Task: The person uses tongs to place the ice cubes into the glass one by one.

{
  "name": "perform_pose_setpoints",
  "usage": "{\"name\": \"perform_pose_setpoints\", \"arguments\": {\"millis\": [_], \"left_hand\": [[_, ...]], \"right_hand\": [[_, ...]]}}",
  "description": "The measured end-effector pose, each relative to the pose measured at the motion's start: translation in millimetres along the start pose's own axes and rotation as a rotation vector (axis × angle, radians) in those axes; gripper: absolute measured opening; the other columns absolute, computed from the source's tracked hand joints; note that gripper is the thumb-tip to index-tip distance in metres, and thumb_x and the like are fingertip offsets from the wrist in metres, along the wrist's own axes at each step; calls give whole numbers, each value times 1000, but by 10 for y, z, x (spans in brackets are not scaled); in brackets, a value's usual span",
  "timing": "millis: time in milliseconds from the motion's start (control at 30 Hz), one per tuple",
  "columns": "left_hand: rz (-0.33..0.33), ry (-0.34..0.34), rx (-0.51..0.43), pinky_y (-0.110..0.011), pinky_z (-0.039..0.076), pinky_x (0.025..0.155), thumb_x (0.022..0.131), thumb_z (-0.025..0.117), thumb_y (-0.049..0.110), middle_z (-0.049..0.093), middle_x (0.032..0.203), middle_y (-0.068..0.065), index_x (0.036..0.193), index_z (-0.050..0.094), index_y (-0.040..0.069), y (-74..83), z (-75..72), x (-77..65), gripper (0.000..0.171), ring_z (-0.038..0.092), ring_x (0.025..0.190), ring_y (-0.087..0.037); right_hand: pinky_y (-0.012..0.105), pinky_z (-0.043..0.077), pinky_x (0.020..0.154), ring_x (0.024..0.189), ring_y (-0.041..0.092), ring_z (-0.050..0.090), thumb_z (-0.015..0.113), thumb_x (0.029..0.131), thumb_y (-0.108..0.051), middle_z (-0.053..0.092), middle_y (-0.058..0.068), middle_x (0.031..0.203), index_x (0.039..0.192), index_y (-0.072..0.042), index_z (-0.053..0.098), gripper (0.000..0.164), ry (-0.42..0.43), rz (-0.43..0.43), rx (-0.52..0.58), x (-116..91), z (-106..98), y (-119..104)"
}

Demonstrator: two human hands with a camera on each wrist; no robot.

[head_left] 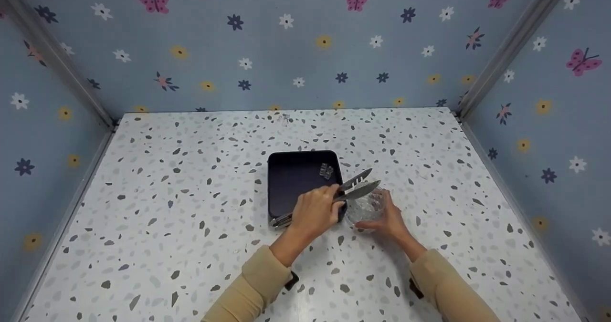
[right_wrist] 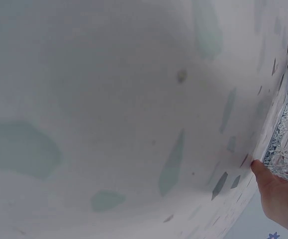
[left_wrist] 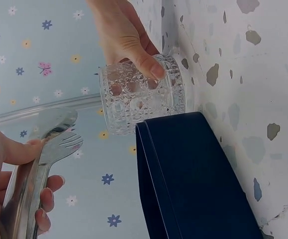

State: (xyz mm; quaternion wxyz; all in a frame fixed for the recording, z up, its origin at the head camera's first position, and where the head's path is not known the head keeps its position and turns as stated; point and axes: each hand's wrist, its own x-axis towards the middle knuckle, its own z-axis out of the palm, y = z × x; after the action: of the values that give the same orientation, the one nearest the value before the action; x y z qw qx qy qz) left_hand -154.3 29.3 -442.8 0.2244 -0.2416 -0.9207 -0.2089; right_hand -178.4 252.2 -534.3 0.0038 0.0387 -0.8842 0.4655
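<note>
My left hand [head_left: 314,211] grips a metal spoon [head_left: 363,190] and a fork [head_left: 355,180] together over the right side of a dark navy square tray [head_left: 292,188]. In the left wrist view the fork [left_wrist: 64,148] lies alongside the spoon [left_wrist: 61,123], with the thumb across their necks. The heads point toward a clear cut-glass tumbler [head_left: 365,211], overlapping its top in the head view. My right hand [head_left: 389,219] holds this tumbler from its right side, thumb in front. It stands upright on the table, close beside the tray's right wall.
A small clear, faceted piece [head_left: 326,171] lies in the tray's back right part. The speckled white table [head_left: 181,179] is bounded by blue flowered panels [head_left: 267,50] at the back and both sides.
</note>
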Motion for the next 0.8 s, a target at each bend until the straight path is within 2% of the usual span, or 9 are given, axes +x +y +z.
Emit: {"name": "perform_pose_setpoints", "arguments": {"millis": [300,533,800], "left_hand": [[-16,-5,-1,-33,48,51,79,64,28,63,83,-8,107,60,3,-31,13,-28,38,62,66,-22],[-34,-7,-6,-32,48,50,78,65,28,63,82,-8,108,60,3,-75,6,-24,39,61,65,-22],[-80,-24,2,-33,48,51,78,65,29,63,84,-10,110,59,2,-155,-20,-22,42,61,67,-24]], "right_hand": [[44,34,93,111,31,45,88,45,-27,49,19,121,125,-12,33,98,0,-10,0,-6,10,7],[45,34,93,113,33,43,87,46,-30,47,20,123,126,-10,32,99,-9,14,-19,-6,1,-4],[45,32,94,114,33,43,88,43,-29,47,20,123,125,-11,33,99,-5,39,-28,0,0,-3]]}}
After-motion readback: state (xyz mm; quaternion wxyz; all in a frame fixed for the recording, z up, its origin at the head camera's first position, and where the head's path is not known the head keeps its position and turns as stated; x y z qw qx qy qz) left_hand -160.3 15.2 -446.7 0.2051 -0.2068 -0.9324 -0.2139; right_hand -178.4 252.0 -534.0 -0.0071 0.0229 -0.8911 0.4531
